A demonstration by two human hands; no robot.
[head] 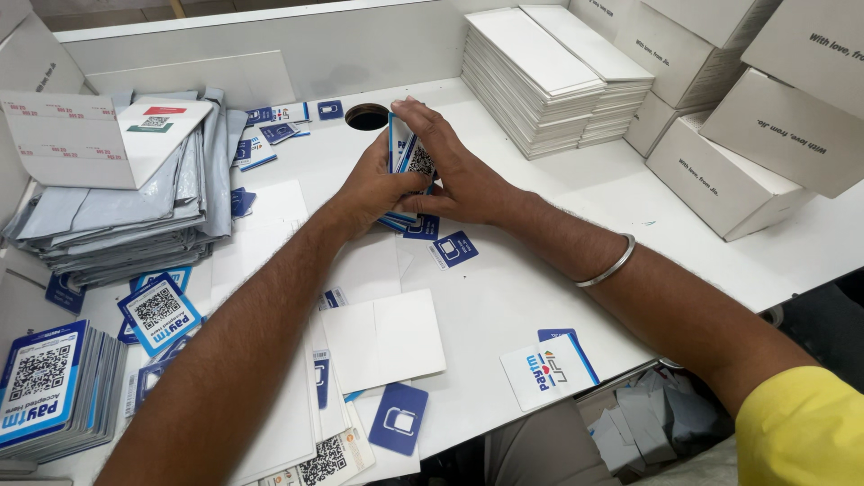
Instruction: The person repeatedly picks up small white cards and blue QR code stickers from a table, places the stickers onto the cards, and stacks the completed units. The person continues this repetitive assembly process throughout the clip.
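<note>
Head view: a small upright stack of blue-and-white code-printed cards (409, 160) stands on edge at mid-tabletop (504, 306), squared between both hands. Left hand (378, 184) curls closed around its near side; right hand (454, 171) presses closed over the top and far side. Judging by the loose blue cards (453, 248) scattered around, gathering seems partly done. Grey mailer bags (135, 207) lie piled to the left, flat white sleeves (549, 72) behind.
</note>
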